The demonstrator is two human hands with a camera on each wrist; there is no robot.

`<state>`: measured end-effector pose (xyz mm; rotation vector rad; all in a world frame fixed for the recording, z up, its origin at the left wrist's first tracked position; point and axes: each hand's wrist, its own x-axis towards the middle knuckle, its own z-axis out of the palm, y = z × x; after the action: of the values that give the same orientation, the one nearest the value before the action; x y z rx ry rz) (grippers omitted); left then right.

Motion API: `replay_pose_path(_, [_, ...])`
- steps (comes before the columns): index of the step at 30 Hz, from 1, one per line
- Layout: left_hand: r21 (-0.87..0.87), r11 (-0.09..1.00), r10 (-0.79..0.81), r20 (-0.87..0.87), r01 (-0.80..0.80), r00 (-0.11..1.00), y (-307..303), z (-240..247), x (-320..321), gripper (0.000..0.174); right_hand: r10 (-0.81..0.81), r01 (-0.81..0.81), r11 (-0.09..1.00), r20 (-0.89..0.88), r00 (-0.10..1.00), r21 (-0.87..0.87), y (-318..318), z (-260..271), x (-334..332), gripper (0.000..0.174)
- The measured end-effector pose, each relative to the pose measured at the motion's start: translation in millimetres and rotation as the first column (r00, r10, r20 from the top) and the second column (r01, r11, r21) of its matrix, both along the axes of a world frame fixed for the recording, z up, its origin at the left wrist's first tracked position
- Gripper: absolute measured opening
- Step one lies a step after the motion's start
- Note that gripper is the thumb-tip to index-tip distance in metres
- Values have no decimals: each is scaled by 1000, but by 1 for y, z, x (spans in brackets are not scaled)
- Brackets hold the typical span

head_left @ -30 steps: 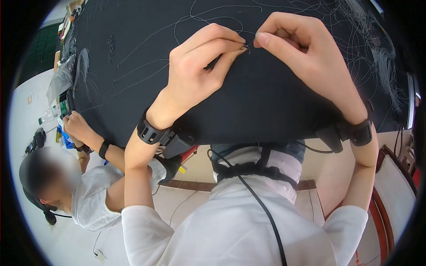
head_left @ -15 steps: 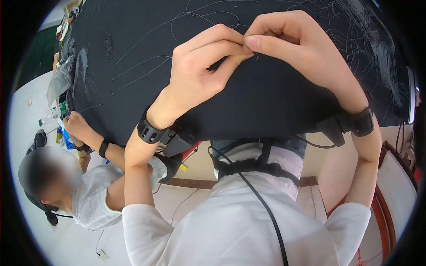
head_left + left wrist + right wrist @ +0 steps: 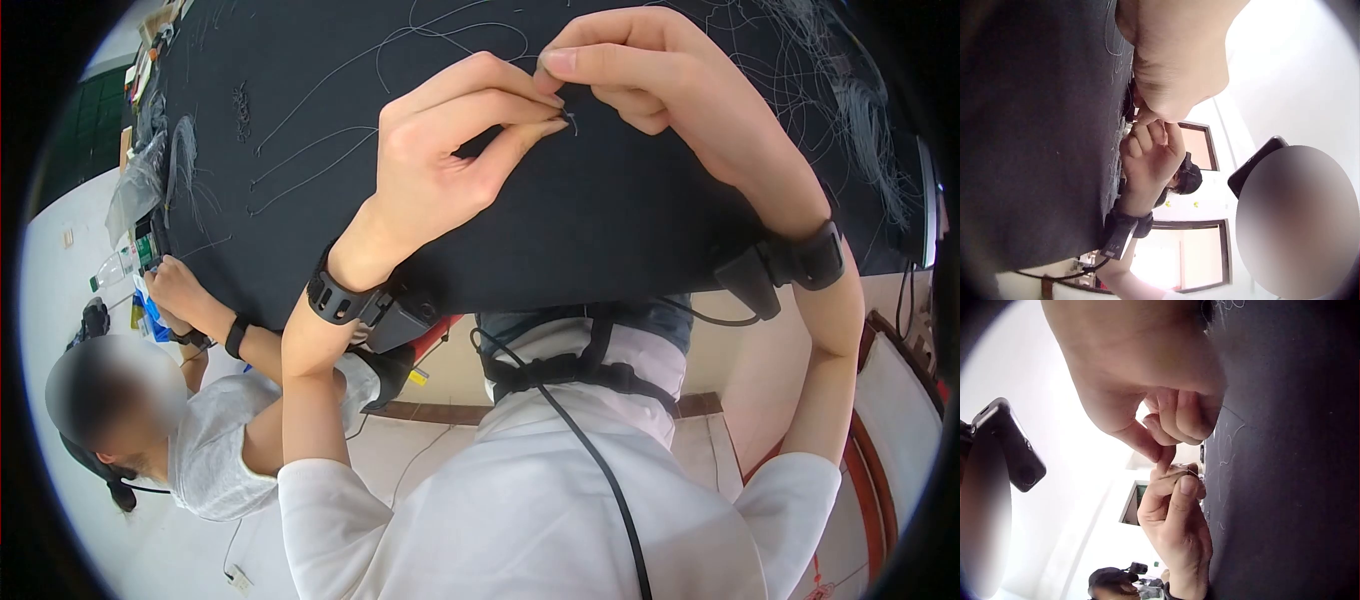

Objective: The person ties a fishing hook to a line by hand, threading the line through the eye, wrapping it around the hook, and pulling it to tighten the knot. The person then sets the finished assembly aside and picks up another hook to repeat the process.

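My left hand [image 3: 445,135] pinches a small dark knotted bit of thread [image 3: 571,121] between thumb and fingertips, its short ends poking out past them. Just above and to the right, my right hand [image 3: 665,90] holds its thumb against its index finger, pinching a fine thread, while its other fingers curl in. The two sets of fingertips almost meet over the black tabletop [image 3: 600,230]. In the right wrist view, thin strands [image 3: 1192,471] cross the left fingertips close under the right hand. Long thread loops trail on the cloth beyond my left hand.
A tangled bundle of pale strands [image 3: 875,140] lies along the right side. To the left are a smaller bundle [image 3: 185,150], a dark clump of thread [image 3: 241,110] and a plastic bottle [image 3: 110,268]. Another person [image 3: 215,440] works at the left edge.
My right hand came in to the left fingertips, then moved up and slightly left off them. The left hand stays nearly in place, and the knotted bit shows again at its fingertips.
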<state>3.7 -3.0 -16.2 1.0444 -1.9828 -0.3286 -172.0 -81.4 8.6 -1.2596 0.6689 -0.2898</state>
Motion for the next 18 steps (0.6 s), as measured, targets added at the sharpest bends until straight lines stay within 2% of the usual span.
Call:
replay_pose_path(7, [67,998,-18,-3,18,1000,3,3,3,13,-87,88,981,-14,996,172,-5,-4,-2,18])
replay_pose_path(9, [77,997,-29,-2,29,1000,4,3,4,13,-16,16,982,-2,1000,190,-11,2,-5,18])
replay_pose_path(11, [60,997,-38,-4,38,999,3,2,4,13,-14,14,997,5,1000,75,-11,-3,-3,17])
replay_pose_path(13, [30,999,-17,-46,18,999,2,2,2,14,-46,44,990,-6,999,-134,-5,-17,2,17])
replay_pose_path(16, [22,999,43,-90,-41,995,2,1,2,14,8,-44,953,-120,993,-298,-6,-11,2,16])
replay_pose_path(18, [18,996,86,-110,-84,990,3,1,3,13,10,-53,876,-92,996,-479,1,-29,5,17])
